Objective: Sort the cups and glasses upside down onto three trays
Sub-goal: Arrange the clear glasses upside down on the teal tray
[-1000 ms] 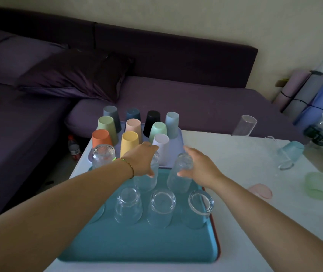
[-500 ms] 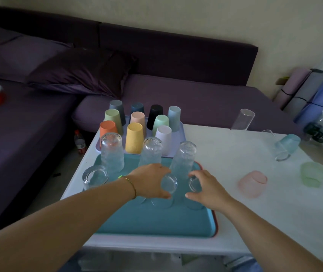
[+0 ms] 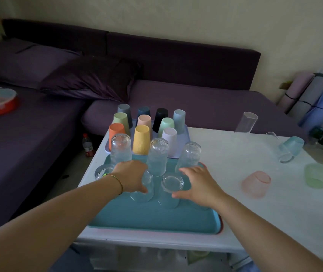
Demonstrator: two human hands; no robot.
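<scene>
A teal tray [image 3: 156, 220] lies at the near left of the white table. Three tall textured glasses [image 3: 157, 156] stand upside down along its back. In front of them stand short clear glasses, also upside down. My left hand [image 3: 131, 177] grips the left short glass [image 3: 144, 191] from its left side. The middle short glass [image 3: 172, 182] stands free between my hands. My right hand [image 3: 198, 185] is curled over the right short glass, which it mostly hides. Another short glass [image 3: 102, 171] sits at the tray's far left edge.
Behind the teal tray, a lavender tray [image 3: 185, 134] holds several coloured cups upside down. Loose on the table to the right are a clear tumbler [image 3: 246, 122], a teal glass [image 3: 291, 146] on its side, a pink cup [image 3: 257, 183] and a green cup [image 3: 317, 174]. A purple sofa stands beyond the table.
Both hands have come back from the tall glasses in the back row to the short glasses in the front row. The view has pulled back from the table.
</scene>
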